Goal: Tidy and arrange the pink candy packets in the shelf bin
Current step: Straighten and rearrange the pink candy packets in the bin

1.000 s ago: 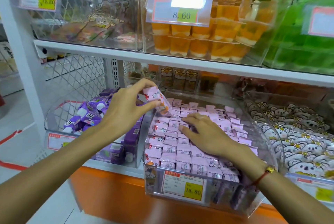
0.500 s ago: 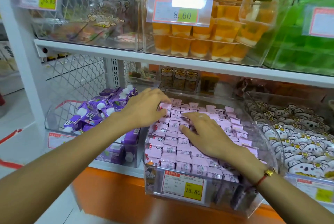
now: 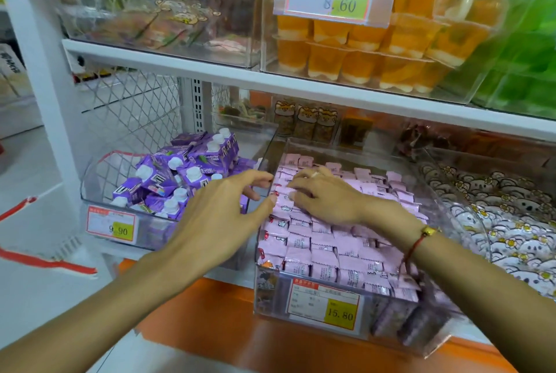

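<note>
Nearest me, the clear shelf bin sits at the shelf's front edge, carrying a price tag marked 15.80 on its front wall. The pink candy packets fill this bin in overlapping rows, from the front wall to the back.

My left hand is at the bin's left wall, fingers spread and loosely extended, thumb tip touching the packets at the left edge; I see nothing gripped in it. My right hand lies palm down on the packets near the bin's middle, fingers bent onto them. I cannot tell whether it pinches a packet. A red cord bracelet circles the right wrist.

Left of the bin, a second clear bin holds purple cartons. Farther up, the upper shelf carries orange jelly cups.
</note>
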`<state>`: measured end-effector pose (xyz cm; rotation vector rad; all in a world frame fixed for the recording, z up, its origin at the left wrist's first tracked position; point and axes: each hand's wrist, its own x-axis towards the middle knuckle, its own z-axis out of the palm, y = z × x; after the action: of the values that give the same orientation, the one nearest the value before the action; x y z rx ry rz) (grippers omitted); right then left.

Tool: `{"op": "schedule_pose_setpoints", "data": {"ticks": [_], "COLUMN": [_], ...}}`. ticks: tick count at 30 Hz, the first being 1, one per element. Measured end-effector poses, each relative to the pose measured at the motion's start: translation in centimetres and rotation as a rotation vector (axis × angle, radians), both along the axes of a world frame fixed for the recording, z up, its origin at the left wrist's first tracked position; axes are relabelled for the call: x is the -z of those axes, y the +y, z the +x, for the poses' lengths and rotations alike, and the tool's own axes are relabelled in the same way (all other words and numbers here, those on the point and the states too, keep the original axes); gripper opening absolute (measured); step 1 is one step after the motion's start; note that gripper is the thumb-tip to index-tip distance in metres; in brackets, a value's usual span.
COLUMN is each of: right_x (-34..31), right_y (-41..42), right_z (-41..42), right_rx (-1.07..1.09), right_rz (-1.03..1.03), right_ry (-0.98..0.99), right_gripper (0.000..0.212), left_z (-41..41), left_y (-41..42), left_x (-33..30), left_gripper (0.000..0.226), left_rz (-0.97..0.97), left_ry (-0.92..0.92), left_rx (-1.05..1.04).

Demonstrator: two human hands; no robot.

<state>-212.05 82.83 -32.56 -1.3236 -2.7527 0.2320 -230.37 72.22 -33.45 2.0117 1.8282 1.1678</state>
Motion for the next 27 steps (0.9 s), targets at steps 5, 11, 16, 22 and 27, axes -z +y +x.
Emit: {"op": "schedule_pose_setpoints", "data": {"ticks": [5,11,16,22,27], "right_x": [-1.3,0.4,1.0,1.3,-0.7], "right_y": [2.8,4.2,4.2,3.5,2.6], "right_z": [-0.7,-1.9,-2.4,-2.0,-2.5], "right_rx": [0.150,0.234,0.207,0.207,0.247], "right_rz": [-0.008,0.146,0.313,0.348,0.344], "right_ry": [0.259,0.226,0.190,0.354,0.643], "right_gripper": [0.023,0.017,0.024,0.017,0.017], "left_z": [0.4,0.9,0.9,0.9,0.9], "left_y": [0.5,0.5,0.5,0.5,0.3], "left_x": [1.2,1.9,1.9,1.5,1.3], "left_gripper": [0.024,0.023,0.023,0.021,0.022], "left_rz": [-0.037,-0.064,-0.079,-0.095,-0.100], "left_ry": [-0.135,-0.310,-0.354,-0.350,-0.349], "left_rx": [0.076,0.101,0.102,0.105,0.110]}}
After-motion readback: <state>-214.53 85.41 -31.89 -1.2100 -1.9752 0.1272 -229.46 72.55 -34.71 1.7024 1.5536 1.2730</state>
